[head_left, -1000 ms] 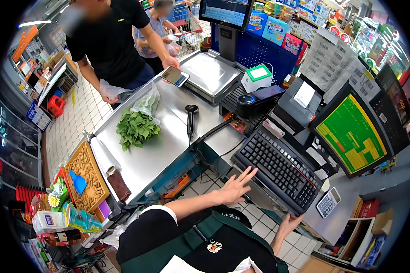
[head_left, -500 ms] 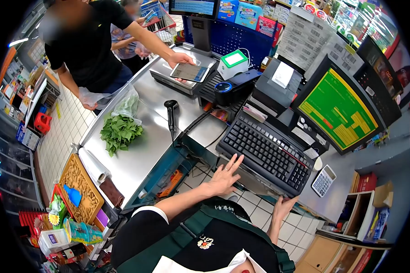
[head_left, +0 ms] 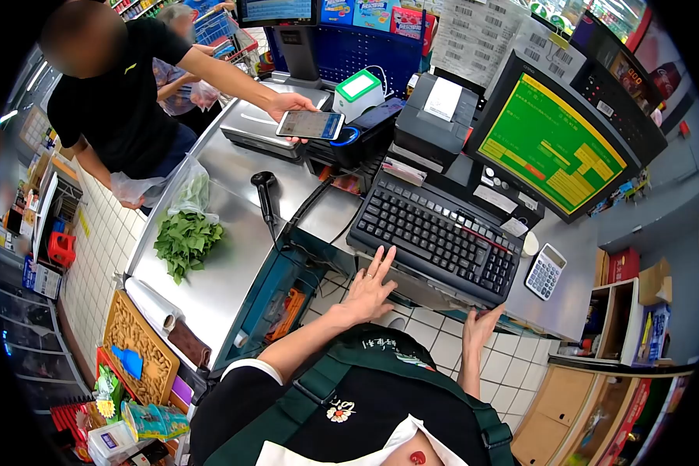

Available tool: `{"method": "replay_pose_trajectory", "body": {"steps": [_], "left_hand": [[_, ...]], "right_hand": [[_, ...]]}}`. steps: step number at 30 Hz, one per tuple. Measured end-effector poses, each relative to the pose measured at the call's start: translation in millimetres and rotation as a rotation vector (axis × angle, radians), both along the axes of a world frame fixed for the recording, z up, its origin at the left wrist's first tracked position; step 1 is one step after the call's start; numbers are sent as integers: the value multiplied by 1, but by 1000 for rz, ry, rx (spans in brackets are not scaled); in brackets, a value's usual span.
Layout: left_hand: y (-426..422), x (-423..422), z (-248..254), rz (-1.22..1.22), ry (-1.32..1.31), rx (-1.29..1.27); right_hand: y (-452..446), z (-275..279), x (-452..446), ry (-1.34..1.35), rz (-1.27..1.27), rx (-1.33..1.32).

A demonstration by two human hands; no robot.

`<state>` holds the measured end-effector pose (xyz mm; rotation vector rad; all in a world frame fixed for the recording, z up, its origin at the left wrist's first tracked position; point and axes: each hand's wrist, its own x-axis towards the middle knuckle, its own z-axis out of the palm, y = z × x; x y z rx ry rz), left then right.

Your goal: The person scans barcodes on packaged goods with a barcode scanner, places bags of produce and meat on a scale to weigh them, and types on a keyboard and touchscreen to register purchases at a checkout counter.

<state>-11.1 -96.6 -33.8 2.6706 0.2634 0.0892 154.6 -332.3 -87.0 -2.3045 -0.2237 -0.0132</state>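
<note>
My left hand (head_left: 371, 290) is open, fingers spread, at the front edge of the black keyboard (head_left: 443, 241). My right hand (head_left: 480, 329) rests by the keyboard's lower right corner, thumb and fingers apart and nothing visible in it; some fingertips are hidden at the edge. Opposite me, a person's hand (head_left: 291, 105) holds a smartphone (head_left: 309, 125) out beside a blue-ringed scanner (head_left: 348, 136). Leafy greens (head_left: 186, 242) in a clear plastic bag (head_left: 190, 193) lie on the metal counter (head_left: 245, 202). A black handheld barcode scanner (head_left: 264, 190) stands near the counter's inner edge.
A green-screen monitor (head_left: 551, 147) and receipt printer (head_left: 435, 116) stand behind the keyboard; a calculator (head_left: 546, 272) lies to its right. At left are a tray of peanuts (head_left: 144, 349) with a blue scoop (head_left: 128, 361) and packaged goods. An open shelf (head_left: 610, 334) stands at right.
The other person's smartphone has come closer to the blue-ringed scanner. The camera view has shifted slightly. My hands stay at the keyboard's front edge.
</note>
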Motion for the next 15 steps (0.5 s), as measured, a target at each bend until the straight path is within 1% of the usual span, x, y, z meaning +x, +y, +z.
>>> {"method": "replay_pose_trajectory", "body": {"steps": [3, 5, 8, 10, 12, 15], "left_hand": [[0, 1, 0, 3, 7, 3], [-1, 0, -1, -1, 11, 3], [-1, 1, -2, 24, -12, -51], [0, 0, -4, 18, -23, -52], [0, 1, -5, 16, -32, -53], [0, 1, -5, 17, -15, -34]], "right_hand": [[-1, -1, 0, 4, 3, -8], [-3, -11, 1, -84, -7, -18], [-5, -12, 2, -61, -9, -20], [-2, -3, 1, -2, 6, -29], [0, 4, 0, -2, 4, -22], [-1, -2, 0, -8, 4, -20]]}}
